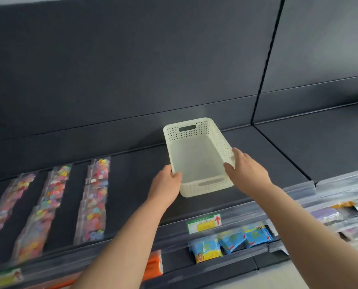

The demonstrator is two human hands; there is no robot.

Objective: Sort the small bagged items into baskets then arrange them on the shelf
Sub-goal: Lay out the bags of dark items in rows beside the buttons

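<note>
We have the empty cream-white perforated plastic basket (194, 161) between both hands, over the bare stretch of the dark grey metal shelf (132, 180), its long side running away from us towards the back panel. Whether its base sits on the shelf or hangs just above it, we cannot tell.

Our left hand (165, 184) grips the near left corner, thumb hooked over the rim into the basket and fingers curled round the outside. Our right hand (247, 172) pinches the right wall near the front, thumb inside, fingers spread along the holes outside.

We judge the basket to be light and fairly stiff, though thin walls like these may flex under a hard squeeze. The smooth plastic could slide easily on the shelf. The rim and the two slotted handles (one in each short end) are the sound places to take it; with a load in it, the handles would serve better than the side walls.

To the left, well apart, three rows of clear bags of coloured discs (95, 197) lie overlapped on the same shelf. None are in the basket, so we take the sorting as hardly begun. Blue packets (232, 240) lie on the shelf below.
</note>
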